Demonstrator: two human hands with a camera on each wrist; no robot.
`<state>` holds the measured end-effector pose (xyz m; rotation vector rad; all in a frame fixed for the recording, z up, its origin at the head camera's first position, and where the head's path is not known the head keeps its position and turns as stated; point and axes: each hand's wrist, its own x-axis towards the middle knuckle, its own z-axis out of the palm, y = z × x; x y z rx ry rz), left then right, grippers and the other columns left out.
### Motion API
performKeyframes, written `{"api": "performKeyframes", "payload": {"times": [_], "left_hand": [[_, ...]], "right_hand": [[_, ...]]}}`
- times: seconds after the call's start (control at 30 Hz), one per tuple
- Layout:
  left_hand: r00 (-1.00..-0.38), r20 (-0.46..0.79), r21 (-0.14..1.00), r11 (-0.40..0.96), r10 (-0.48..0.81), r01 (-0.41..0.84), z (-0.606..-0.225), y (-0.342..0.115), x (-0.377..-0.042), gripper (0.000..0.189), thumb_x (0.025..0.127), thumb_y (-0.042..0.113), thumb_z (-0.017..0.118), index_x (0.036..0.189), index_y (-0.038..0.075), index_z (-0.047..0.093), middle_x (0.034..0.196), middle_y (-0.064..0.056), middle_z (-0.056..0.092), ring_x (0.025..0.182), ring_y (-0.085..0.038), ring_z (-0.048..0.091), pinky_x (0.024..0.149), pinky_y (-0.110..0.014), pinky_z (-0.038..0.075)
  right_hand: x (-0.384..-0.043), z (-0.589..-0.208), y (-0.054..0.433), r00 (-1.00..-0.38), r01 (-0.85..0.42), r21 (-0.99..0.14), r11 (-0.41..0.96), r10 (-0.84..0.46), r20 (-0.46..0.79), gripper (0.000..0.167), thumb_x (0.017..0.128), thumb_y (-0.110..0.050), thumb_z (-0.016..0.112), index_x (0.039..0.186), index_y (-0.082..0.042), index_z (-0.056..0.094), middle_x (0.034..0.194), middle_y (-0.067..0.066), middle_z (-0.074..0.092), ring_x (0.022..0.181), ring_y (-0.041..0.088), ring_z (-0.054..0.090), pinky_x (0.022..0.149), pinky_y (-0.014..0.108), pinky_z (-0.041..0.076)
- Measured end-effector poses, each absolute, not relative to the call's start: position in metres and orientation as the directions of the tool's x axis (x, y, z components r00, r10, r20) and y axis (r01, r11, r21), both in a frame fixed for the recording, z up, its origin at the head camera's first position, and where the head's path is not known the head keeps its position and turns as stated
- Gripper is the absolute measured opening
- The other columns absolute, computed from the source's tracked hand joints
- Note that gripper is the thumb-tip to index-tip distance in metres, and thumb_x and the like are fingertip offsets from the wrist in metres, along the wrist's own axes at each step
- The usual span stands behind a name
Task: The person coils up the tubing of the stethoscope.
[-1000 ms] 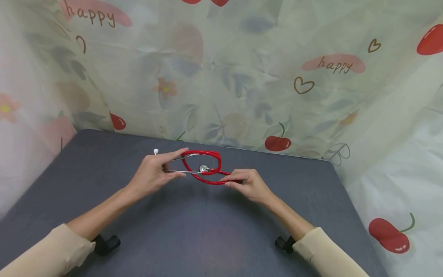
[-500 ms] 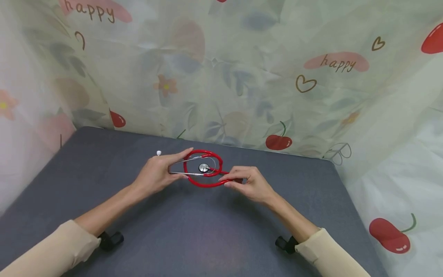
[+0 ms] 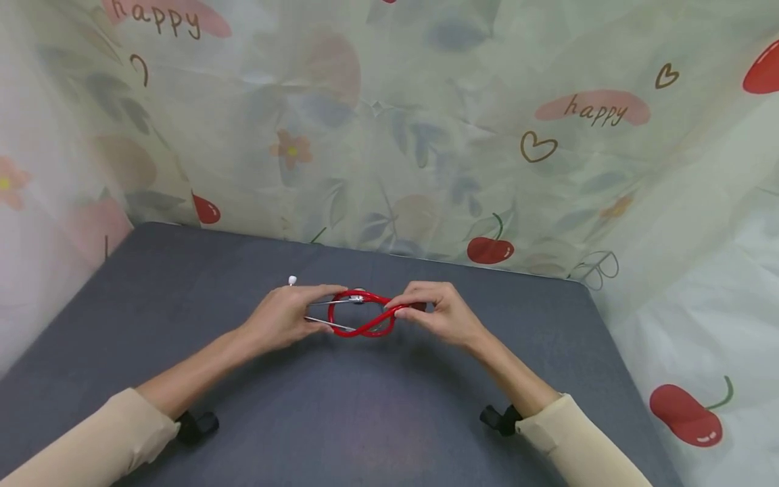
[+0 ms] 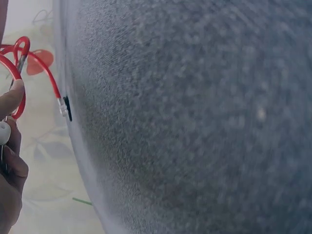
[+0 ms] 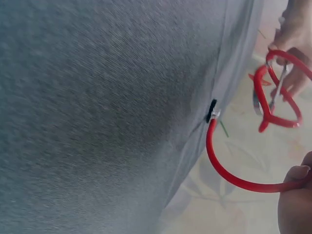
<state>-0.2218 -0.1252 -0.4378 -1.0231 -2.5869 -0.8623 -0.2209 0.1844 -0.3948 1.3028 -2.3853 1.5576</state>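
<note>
A red-tubed stethoscope (image 3: 382, 318) is held between both hands over the dark grey table. My left hand (image 3: 280, 316) grips its metal ear tubes, fingers above and thumb below. One white ear tip (image 3: 293, 280) pokes out behind that hand. With thumb and fingers, my right hand (image 3: 444, 311) pinches the red tubing where the loop narrows. In the right wrist view, a length of tubing (image 5: 243, 184) curves from the right hand to the chest piece (image 5: 213, 113), which hangs close to the tabletop; I cannot tell whether it touches. The folded loop hides part of the chest piece in the head view.
The grey tabletop (image 3: 377, 412) spreads beneath both forearms. A patterned curtain (image 3: 414, 135) with cherries and lettering rises along the table's back edge and both sides. Black wrist-worn devices (image 3: 197, 427) jut out below the cuffs.
My left hand has moved right and slightly down, my right hand a little up. The tubing loop has dropped and flattened, now crossing itself, and the chest piece has slipped from clear sight.
</note>
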Motion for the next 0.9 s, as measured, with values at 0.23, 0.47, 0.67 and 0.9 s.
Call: {"api": "performKeyframes", "payload": {"times": [0.23, 0.47, 0.67, 0.9], "left_hand": [[-0.626, 0.471, 0.347, 0.522, 0.621, 0.779, -0.443, -0.118, -0.220, 0.082, 0.066, 0.026, 0.094, 0.140, 0.023, 0.059, 0.119, 0.003, 0.071, 0.079, -0.008, 0.067, 0.060, -0.023, 0.051], [-0.559, 0.525, 0.271, 0.496, 0.642, 0.825, -0.445, -0.113, -0.213, 0.080, 0.065, 0.036, 0.094, 0.137, 0.021, 0.062, 0.119, 0.003, 0.071, 0.096, -0.009, 0.071, 0.064, -0.025, 0.056], [-0.535, 0.536, 0.270, 0.467, 0.653, 0.842, -0.445, -0.110, -0.208, 0.080, 0.066, 0.036, 0.093, 0.137, 0.019, 0.061, 0.118, 0.005, 0.071, 0.093, -0.008, 0.071, 0.060, -0.020, 0.052], [-0.499, 0.536, 0.262, 0.428, 0.681, 0.865, -0.438, -0.105, -0.198, 0.082, 0.071, 0.038, 0.090, 0.142, 0.018, 0.053, 0.120, 0.006, 0.070, 0.091, -0.007, 0.071, 0.056, -0.015, 0.047]], "right_hand": [[-0.234, -0.391, 0.180, -0.657, -0.636, -0.757, 0.148, -0.618, 0.431, 0.023, 0.085, 0.009, 0.072, 0.105, -0.002, 0.076, 0.087, 0.011, 0.069, 0.071, 0.020, 0.055, 0.060, 0.036, 0.048], [-0.238, -0.380, 0.171, -0.671, -0.622, -0.771, 0.139, -0.601, 0.434, 0.019, 0.085, 0.011, 0.069, 0.102, 0.005, 0.075, 0.084, 0.017, 0.067, 0.065, 0.028, 0.053, 0.059, 0.027, 0.047], [-0.235, -0.363, 0.159, -0.652, -0.645, -0.754, 0.125, -0.604, 0.458, 0.016, 0.087, 0.011, 0.068, 0.100, 0.005, 0.074, 0.084, 0.017, 0.067, 0.064, 0.024, 0.055, 0.058, 0.026, 0.049], [-0.238, -0.361, 0.152, -0.663, -0.654, -0.740, 0.156, -0.589, 0.462, 0.015, 0.088, 0.009, 0.068, 0.101, 0.005, 0.074, 0.082, 0.016, 0.067, 0.063, 0.040, 0.054, 0.057, 0.030, 0.048]]}}
